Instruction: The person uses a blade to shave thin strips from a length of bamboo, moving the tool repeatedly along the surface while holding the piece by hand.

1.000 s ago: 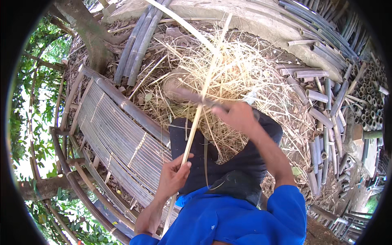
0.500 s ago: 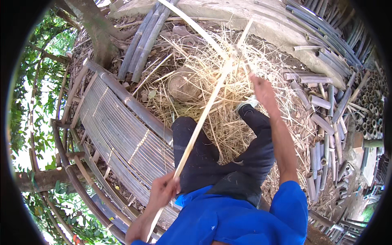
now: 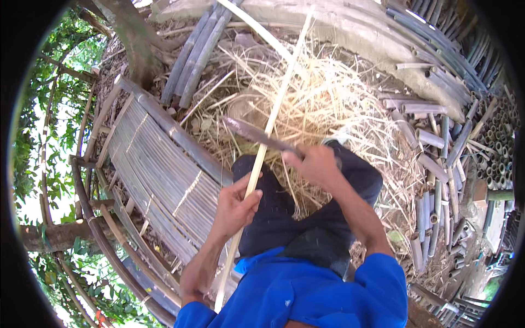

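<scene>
A long pale bamboo strip [image 3: 280, 101] slants from beside my waist up past the shavings. My left hand [image 3: 234, 206] grips its lower part, over my left thigh. My right hand [image 3: 318, 167] is closed round the handle of a knife [image 3: 249, 132], above my right knee. The knife's dark blade lies across the strip, pointing left, a short way beyond my left fingers. A second pale strip [image 3: 257, 26] runs in from the top edge and meets the first near the shavings.
A heap of pale shavings [image 3: 333, 90] covers the ground beyond my knees. On my left is a slatted bamboo bench [image 3: 158, 158], with thick bamboo poles [image 3: 194, 57] behind it. Cut bamboo lengths [image 3: 429, 136] are stacked to the right, and a tree trunk [image 3: 134, 44] stands far left.
My right hand and the knife have come back from the strip's far part toward me. My left hand has moved up and away from my waist, and the strip's far end reaches farther out.
</scene>
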`<control>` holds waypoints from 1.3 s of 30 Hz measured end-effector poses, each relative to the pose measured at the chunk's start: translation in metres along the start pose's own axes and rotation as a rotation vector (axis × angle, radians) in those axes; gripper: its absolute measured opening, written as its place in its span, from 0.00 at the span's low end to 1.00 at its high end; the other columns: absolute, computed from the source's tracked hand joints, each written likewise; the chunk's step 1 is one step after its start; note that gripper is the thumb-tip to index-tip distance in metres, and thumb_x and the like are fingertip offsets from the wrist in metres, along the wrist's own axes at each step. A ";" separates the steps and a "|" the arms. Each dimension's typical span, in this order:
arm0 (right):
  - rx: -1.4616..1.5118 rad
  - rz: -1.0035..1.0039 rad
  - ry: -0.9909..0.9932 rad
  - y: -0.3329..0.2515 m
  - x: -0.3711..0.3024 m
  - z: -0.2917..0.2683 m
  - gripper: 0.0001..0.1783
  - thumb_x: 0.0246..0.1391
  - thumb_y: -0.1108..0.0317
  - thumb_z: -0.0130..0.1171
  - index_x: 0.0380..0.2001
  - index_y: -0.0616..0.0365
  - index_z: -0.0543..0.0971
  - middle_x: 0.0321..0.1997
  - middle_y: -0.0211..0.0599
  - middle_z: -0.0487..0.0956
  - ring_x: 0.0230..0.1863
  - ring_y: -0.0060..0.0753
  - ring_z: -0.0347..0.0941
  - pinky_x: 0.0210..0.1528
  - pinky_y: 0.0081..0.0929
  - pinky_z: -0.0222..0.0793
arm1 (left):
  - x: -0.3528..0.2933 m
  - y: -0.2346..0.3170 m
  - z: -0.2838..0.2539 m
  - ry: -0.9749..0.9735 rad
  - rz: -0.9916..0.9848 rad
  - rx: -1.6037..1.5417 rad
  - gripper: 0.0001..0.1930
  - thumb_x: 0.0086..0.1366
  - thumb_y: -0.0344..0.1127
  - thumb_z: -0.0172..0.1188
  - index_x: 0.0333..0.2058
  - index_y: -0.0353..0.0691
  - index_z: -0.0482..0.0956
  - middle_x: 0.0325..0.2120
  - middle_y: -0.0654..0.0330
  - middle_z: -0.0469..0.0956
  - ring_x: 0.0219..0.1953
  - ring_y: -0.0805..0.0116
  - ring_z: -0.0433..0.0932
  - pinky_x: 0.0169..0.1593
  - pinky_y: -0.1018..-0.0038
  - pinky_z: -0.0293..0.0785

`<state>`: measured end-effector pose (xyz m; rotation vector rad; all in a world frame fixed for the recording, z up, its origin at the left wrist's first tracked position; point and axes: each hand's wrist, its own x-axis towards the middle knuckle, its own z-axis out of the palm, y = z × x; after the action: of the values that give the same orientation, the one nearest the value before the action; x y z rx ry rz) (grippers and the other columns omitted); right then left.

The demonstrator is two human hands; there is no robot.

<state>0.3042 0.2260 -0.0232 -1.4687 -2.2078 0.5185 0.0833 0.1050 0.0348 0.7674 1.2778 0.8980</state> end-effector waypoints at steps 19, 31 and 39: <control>-0.063 0.350 -0.102 0.101 0.082 -0.037 0.51 0.58 0.20 0.39 0.30 0.63 0.86 0.16 0.47 0.77 0.23 0.47 0.78 0.30 0.48 0.74 | -0.084 -0.023 -0.024 0.026 -0.182 0.100 0.21 0.66 0.29 0.65 0.56 0.31 0.77 0.16 0.69 0.72 0.13 0.84 0.65 0.16 0.81 0.55; 1.032 0.538 -0.049 0.092 0.109 -0.036 0.40 0.62 0.32 0.52 0.48 0.67 0.77 0.24 0.42 0.78 0.15 0.21 0.64 0.19 0.24 0.64 | -0.115 -0.035 -0.103 0.163 -0.234 0.391 0.14 0.66 0.37 0.66 0.45 0.33 0.86 0.12 0.71 0.70 0.14 0.84 0.64 0.17 0.79 0.55; 1.475 0.485 0.063 0.015 0.089 0.025 0.14 0.62 0.57 0.64 0.34 0.56 0.74 0.26 0.36 0.77 0.18 0.19 0.64 0.22 0.23 0.68 | -0.141 -0.022 -0.186 0.336 -0.121 0.770 0.14 0.63 0.37 0.66 0.43 0.35 0.88 0.15 0.63 0.77 0.20 0.78 0.71 0.25 0.73 0.66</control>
<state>0.2717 0.3125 -0.0393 -1.0034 -0.7814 1.6923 -0.1066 -0.0320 0.0536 1.1436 1.9889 0.4242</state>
